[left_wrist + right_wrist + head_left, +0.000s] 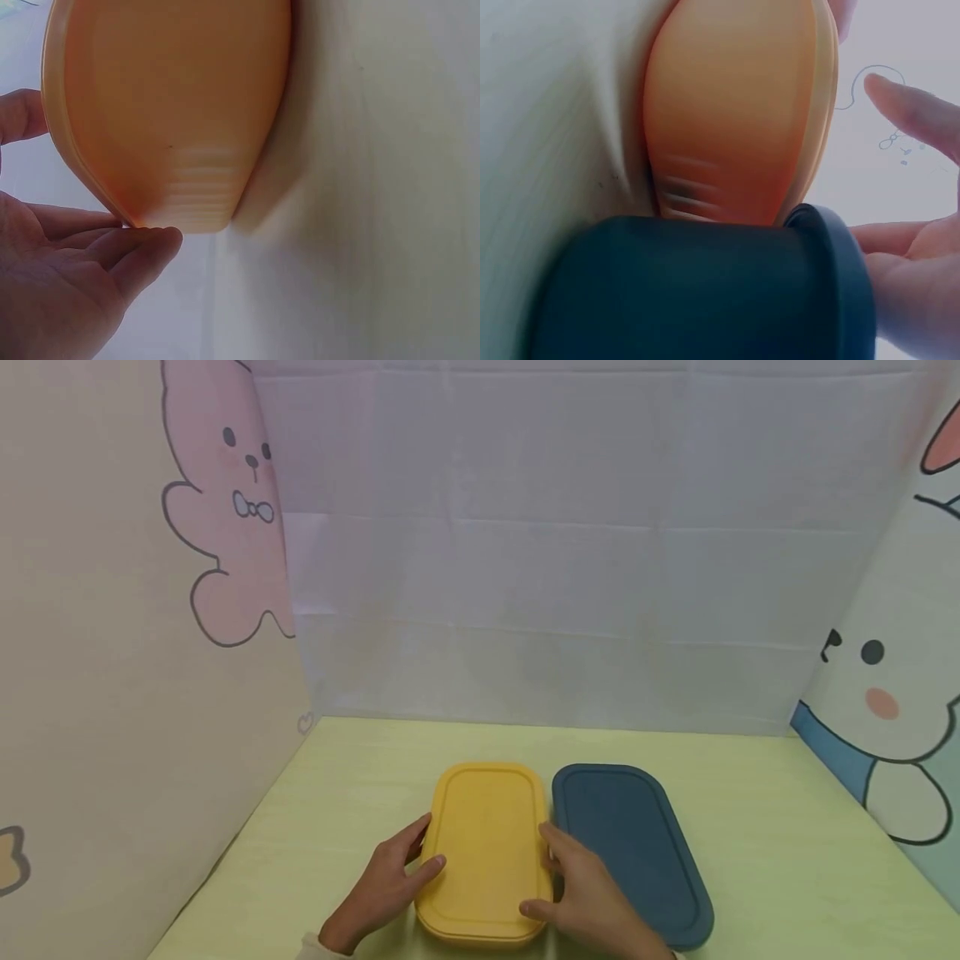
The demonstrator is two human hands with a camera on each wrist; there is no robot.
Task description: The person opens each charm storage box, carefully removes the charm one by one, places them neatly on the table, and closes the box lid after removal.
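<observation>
A yellow lidded food container (487, 843), a rounded rectangle with ribs on its side, lies on the table between both hands. My left hand (385, 878) grips its left edge, thumb over the lid and fingers at the side under the rim, as the left wrist view shows. At the right edge is my right hand (592, 893), fingers along the side and thumb over the lid. In the right wrist view that thumb (911, 109) stands apart from the lid, and the dark blue lidded container (697, 292) partly hides the fingers.
Close beside the yellow container, on its right, lies the dark blue container (622, 835). The pale green table (360, 785) meets a whitish cloth (555, 568) at the back. Cartoon-printed panels (112, 652) stand at the left and right.
</observation>
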